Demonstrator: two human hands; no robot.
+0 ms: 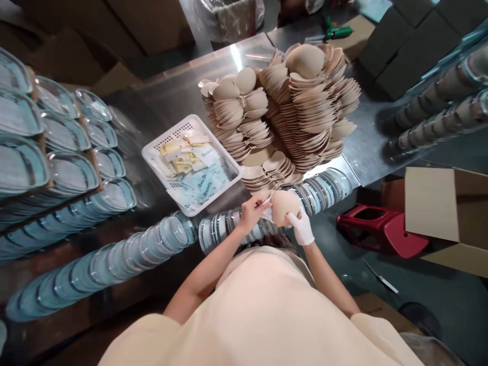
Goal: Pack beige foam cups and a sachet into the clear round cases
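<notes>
One beige cup [284, 207], held over a row of clear packages [324, 190]; right hand [303, 227], white-gloved, fingers pinching its edge. One white slip [268, 212], beside the cup; left hand [251, 211], bare, fingers pinching it. One white basket [215, 194] of yellow and pale-blue packets [208, 182], on the metal table [152, 101]. Several stacks of beige cups [310, 119], beyond the hands.

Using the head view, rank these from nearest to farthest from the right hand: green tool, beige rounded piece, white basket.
1. Beige rounded piece: in the right hand.
2. White basket: to the left.
3. Green tool: far ahead, slightly right.
</notes>
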